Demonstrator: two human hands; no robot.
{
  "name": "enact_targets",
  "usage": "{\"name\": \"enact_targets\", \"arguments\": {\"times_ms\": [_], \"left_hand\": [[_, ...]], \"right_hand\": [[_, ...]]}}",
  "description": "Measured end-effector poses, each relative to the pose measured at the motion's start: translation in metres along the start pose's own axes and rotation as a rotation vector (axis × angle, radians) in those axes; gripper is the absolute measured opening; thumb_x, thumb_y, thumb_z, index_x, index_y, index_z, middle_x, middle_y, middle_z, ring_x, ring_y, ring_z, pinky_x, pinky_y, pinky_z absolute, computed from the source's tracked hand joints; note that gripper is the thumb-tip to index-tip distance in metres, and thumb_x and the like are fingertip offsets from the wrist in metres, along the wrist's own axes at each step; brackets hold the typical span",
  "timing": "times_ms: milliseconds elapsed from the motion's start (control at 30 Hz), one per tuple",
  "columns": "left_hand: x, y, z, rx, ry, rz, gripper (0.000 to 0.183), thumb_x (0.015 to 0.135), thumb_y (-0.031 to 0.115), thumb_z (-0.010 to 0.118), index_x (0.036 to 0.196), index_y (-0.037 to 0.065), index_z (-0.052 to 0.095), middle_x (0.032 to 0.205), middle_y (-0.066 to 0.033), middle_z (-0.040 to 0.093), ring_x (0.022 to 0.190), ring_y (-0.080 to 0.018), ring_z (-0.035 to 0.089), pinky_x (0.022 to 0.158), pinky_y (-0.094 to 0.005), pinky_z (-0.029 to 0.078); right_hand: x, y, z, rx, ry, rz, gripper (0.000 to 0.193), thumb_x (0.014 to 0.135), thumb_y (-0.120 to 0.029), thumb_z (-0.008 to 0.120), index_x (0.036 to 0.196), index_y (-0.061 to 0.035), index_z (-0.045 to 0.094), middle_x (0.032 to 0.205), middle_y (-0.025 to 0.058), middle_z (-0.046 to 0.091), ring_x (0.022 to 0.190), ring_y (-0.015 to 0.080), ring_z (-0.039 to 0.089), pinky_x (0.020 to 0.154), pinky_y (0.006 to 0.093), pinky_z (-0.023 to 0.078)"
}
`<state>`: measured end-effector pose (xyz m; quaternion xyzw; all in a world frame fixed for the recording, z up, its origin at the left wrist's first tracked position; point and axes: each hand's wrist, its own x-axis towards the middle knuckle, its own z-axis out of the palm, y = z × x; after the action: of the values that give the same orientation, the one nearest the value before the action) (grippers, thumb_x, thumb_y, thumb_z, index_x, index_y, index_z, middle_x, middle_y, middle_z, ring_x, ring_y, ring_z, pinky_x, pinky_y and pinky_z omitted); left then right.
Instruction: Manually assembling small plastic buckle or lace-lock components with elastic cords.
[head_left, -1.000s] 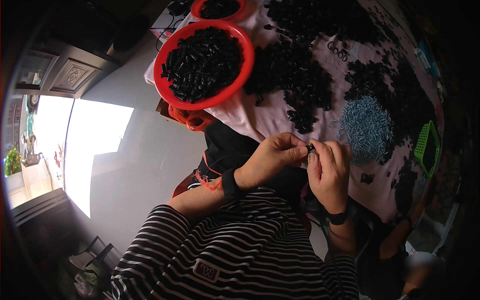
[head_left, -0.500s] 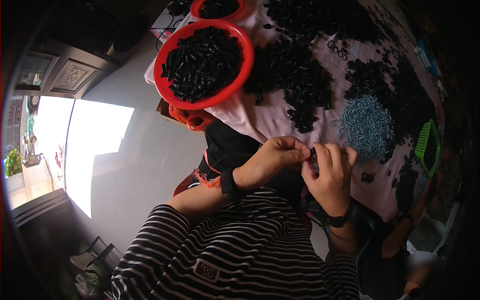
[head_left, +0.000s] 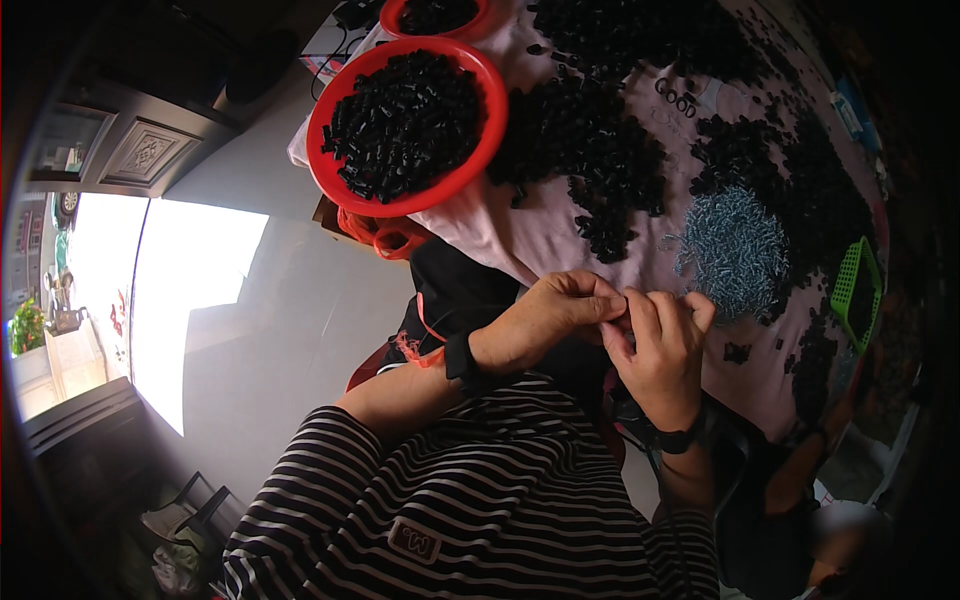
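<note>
Left hand (head_left: 555, 315): thumb and forefinger pinched on a small black piece (head_left: 624, 315), mostly covered by fingers. Right hand (head_left: 660, 350): fingers curled, tips against the left fingertips; can't tell if it grips the piece too. Piece is at the meeting point of the two hands, by the near edge of the pink cloth (head_left: 480, 232). Black band on each wrist, frayed red string (head_left: 418, 352) near the left one. Beyond the hands: loose black parts (head_left: 585, 140) in heaps on the cloth. Pile of blue screws (head_left: 733, 250) up and right of the right hand, black parts beside it. Green basket (head_left: 850, 285) further right, tilted. Big red bowl (head_left: 497, 130) up-left, full of black parts; smaller red bowl (head_left: 484, 22) behind it, also with black parts. Grey floor (head_left: 290, 330) to the left.
</note>
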<state>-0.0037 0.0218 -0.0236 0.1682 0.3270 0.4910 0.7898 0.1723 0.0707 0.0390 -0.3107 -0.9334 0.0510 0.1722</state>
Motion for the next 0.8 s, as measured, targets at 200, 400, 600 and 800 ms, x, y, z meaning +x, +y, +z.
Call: {"name": "enact_targets", "arguments": {"times_ms": [200, 400, 600, 800], "left_hand": [[-0.002, -0.003, -0.009, 0.102, -0.038, -0.087, 0.029, 0.099, 0.029, 0.071, 0.105, 0.000, 0.069, 0.096, -0.0053, 0.072, 0.088, -0.0147, 0.069, 0.085, -0.0318, 0.060], [-0.004, -0.002, -0.010, 0.093, -0.060, -0.092, 0.029, 0.099, 0.026, 0.071, 0.104, -0.002, 0.068, 0.095, -0.0062, 0.071, 0.089, -0.0152, 0.070, 0.086, -0.0326, 0.061], [-0.004, 0.000, -0.006, -0.009, -0.021, -0.078, 0.033, 0.099, 0.028, 0.071, 0.105, -0.004, 0.068, 0.095, -0.0074, 0.072, 0.088, -0.0139, 0.071, 0.086, -0.0298, 0.062], [-0.004, 0.004, -0.009, -0.046, 0.019, -0.125, 0.030, 0.100, 0.027, 0.070, 0.115, 0.001, 0.065, 0.099, -0.0079, 0.072, 0.094, -0.0169, 0.072, 0.090, -0.0332, 0.060]], "right_hand": [[-0.006, -0.001, 0.007, 0.006, -0.027, -0.066, 0.031, 0.079, -0.008, 0.080, 0.105, -0.0035, 0.064, 0.087, 0.0056, 0.055, 0.074, 0.0232, 0.057, 0.090, 0.0446, 0.041], [-0.007, -0.005, 0.005, 0.034, -0.040, -0.108, 0.020, 0.083, -0.007, 0.077, 0.096, -0.0046, 0.063, 0.082, 0.0050, 0.055, 0.072, 0.0214, 0.058, 0.098, 0.0464, 0.042], [-0.003, 0.001, 0.004, 0.062, -0.032, -0.071, 0.028, 0.086, -0.015, 0.080, 0.106, -0.0016, 0.066, 0.084, 0.0032, 0.056, 0.069, 0.0182, 0.057, 0.104, 0.0464, 0.039], [0.004, 0.044, 0.022, 0.163, -0.052, 0.101, 0.033, 0.096, -0.021, 0.069, 0.124, -0.0033, 0.067, 0.092, 0.0027, 0.061, 0.090, 0.0204, 0.061, 0.100, 0.0450, 0.038]]}}
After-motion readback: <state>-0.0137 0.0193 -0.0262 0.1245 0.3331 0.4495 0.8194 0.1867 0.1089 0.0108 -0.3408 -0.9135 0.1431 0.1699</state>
